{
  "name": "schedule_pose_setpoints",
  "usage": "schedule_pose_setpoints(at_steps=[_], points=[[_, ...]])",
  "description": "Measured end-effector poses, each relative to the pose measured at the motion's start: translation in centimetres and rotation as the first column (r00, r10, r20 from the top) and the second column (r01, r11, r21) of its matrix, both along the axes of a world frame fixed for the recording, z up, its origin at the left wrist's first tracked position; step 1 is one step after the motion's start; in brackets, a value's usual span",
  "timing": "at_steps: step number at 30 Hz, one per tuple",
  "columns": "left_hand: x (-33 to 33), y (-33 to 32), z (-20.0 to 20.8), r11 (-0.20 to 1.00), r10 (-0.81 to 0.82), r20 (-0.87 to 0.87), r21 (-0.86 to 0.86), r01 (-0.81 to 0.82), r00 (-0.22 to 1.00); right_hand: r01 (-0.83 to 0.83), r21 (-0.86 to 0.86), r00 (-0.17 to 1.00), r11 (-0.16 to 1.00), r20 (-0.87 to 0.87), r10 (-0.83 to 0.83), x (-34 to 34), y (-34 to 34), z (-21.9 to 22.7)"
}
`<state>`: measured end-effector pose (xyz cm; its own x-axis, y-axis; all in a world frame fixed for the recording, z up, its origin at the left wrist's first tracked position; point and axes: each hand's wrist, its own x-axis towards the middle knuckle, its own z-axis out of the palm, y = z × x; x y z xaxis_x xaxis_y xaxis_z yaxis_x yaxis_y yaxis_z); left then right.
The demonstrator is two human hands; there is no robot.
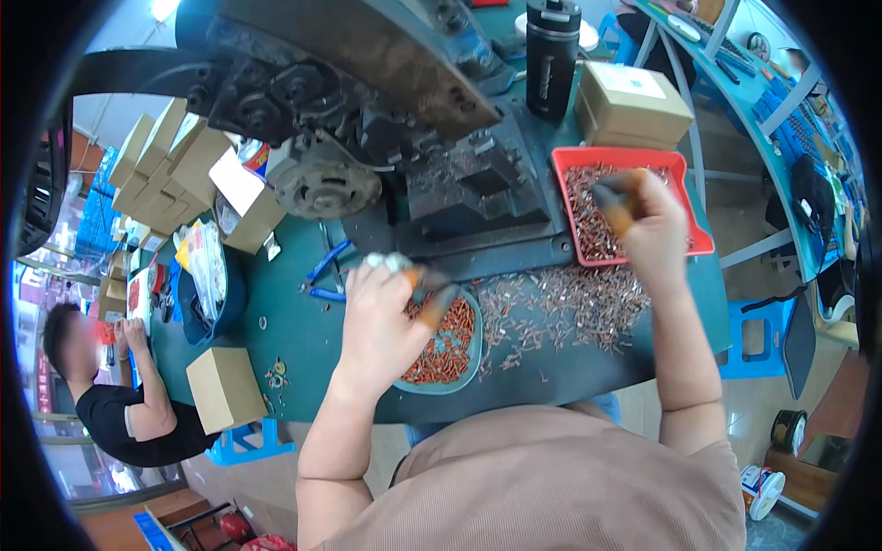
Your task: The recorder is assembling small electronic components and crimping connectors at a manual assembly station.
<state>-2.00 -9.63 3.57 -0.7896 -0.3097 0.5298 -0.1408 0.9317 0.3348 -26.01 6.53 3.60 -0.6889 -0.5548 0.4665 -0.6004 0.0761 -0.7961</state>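
Both sets of fingers [619, 221] look half-curled (too blurry to tell any grip): right hand [654, 219] over jumbled small bits [586, 197] in the red tray [700, 242], left hand [386, 314] over the teal bowl [479, 347].

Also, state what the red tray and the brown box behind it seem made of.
Red tray: probably plastic, smooth and slightly glossy, judging by its even colour and rounded corners. Brown box: likely cardboard, matte, judging by its tan faces and crisp edges.
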Motion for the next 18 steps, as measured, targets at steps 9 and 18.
schedule_pose_setpoints(at_steps=[9,18], points=[[2.5,2.1,-4.4,0.962,0.265,0.203,0.015,-0.273,0.943,-0.271,0.279,0.962,0.921,0.116,0.248,5.5,2.9,-2.8],[4.5,2.6,-4.0,0.936,0.242,0.054,0.249,-0.248,0.969,-0.53,0.226,0.839,0.817,0.28,0.467,9.8,0.0,-2.4]])
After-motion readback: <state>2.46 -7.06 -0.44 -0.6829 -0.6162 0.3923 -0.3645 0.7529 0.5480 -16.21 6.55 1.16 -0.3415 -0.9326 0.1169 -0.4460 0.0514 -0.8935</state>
